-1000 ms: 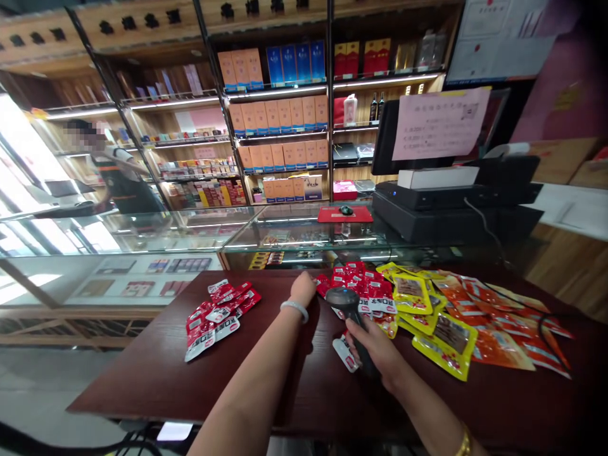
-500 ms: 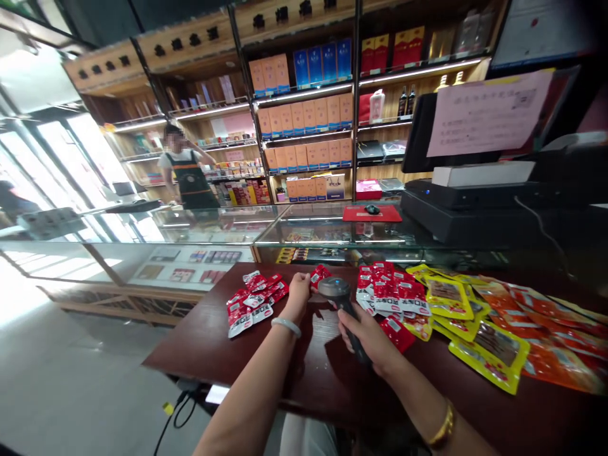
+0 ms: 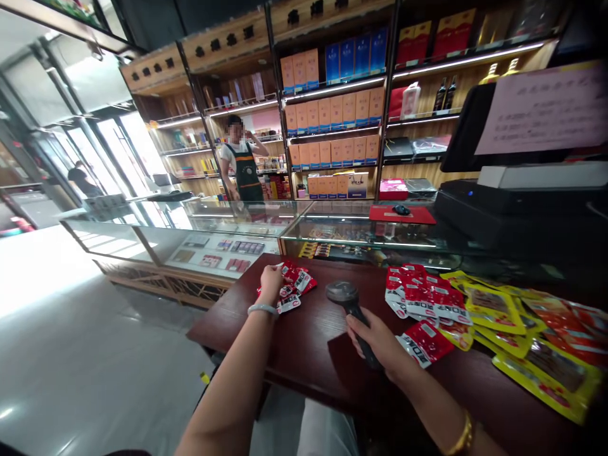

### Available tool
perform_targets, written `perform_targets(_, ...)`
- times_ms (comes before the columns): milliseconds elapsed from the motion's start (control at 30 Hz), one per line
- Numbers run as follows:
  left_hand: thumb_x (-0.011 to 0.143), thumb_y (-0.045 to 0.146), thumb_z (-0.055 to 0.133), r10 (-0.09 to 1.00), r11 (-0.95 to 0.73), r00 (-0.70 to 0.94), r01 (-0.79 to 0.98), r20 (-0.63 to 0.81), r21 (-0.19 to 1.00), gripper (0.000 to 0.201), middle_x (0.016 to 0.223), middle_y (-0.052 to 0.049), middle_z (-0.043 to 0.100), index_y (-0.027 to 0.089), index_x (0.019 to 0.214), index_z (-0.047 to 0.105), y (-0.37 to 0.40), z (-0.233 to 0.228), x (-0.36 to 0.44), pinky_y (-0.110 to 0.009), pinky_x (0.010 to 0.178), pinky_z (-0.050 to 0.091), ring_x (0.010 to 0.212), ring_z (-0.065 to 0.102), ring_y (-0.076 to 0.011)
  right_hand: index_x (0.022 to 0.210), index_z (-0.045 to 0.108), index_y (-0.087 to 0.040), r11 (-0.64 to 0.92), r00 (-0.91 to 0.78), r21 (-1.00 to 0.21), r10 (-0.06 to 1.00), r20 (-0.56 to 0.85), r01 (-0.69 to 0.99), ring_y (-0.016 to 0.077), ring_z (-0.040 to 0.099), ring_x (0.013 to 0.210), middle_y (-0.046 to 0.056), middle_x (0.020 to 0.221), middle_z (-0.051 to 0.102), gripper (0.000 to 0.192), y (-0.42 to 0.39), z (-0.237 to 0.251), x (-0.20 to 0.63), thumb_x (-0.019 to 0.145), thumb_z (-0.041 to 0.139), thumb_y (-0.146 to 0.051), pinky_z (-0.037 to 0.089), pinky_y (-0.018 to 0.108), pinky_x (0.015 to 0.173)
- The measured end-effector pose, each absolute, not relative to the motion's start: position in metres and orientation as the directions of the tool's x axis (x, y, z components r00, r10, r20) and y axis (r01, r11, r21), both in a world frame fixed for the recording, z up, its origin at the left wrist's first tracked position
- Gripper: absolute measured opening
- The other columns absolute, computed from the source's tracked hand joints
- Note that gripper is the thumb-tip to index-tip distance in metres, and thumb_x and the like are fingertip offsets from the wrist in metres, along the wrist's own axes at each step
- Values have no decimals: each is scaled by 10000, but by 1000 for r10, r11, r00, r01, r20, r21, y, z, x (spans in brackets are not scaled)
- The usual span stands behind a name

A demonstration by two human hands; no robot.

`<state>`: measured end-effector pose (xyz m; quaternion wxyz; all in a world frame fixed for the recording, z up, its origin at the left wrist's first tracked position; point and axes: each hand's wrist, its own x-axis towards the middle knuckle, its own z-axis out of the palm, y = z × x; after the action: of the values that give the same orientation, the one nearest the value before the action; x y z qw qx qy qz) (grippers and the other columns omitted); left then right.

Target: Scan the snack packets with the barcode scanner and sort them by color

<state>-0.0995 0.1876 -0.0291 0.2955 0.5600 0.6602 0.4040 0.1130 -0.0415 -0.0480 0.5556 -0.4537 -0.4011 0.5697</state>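
The left hand [image 3: 272, 282] is bunched at the edge of a small pile of red packets [image 3: 299, 278], and whether its fingers pinch 1 of them I cannot tell; the right hand [image 3: 375, 339] is wrapped round the handle of a dark scanner [image 3: 342, 291], held above the table [image 3: 304, 335]. The table's edge lies just beyond the left hand, so a sideways push on that slick pile could send a packet to the floor. A loose red packet [image 3: 430, 339] lies just beside the right hand, where a swing of the forearm could knock it into the bigger red heap [image 3: 430, 294] beyond, blurring which packets belong where. Overlapping packets there could also hide their labels from the scanner. As containers, the yellow packets [image 3: 496, 307], to the right of the right hand, look sealed, with dark brown food showing through clear windows; what the red packets hold is hidden. Ahead of the left hand, a glass case [image 3: 145, 246] holds flat packs [image 3: 249, 247], well apart from both hands
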Motion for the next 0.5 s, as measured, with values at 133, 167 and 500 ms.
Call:
perform_targets(133, 893, 263, 543, 973, 122, -230, 578, 18, 807, 242, 698, -101, 710, 97, 1046, 630, 189, -31, -120, -277, 637, 509, 659, 711, -209, 969, 537, -206, -78, 53, -958, 994, -96, -277, 72, 401, 424, -89, 569, 493, 527, -51, -53, 119, 742, 740, -636, 298, 196, 407)
perform_targets(167, 879, 249, 557, 972, 132, -235, 604, 18, 786, 253, 745, -116, 721, 96, 1067, 629, 188, -31, -123, -293, 675, 519, 711, 720, -224, 973, 537, -206, -78, 65, -958, 993, -100, -276, 72, 400, 424, -90, 569, 492, 527, -55, -55, 121, 742, 738, -635, 296, 196, 407)
perform_targets(500, 905, 340, 542, 945, -261, 121, 839, 304, 478, 342, 1209, -134, 669, 174, 1192, 625, 128, -15, -38, -375, 1010, 448, 1202, 584, -276, 904, 497, -224, -113, 186, -955, 968, -168, -275, 68, 389, 453, -89, 593, 474, 439, -131, -64, 159, 799, 710, -593, 320, 198, 434)
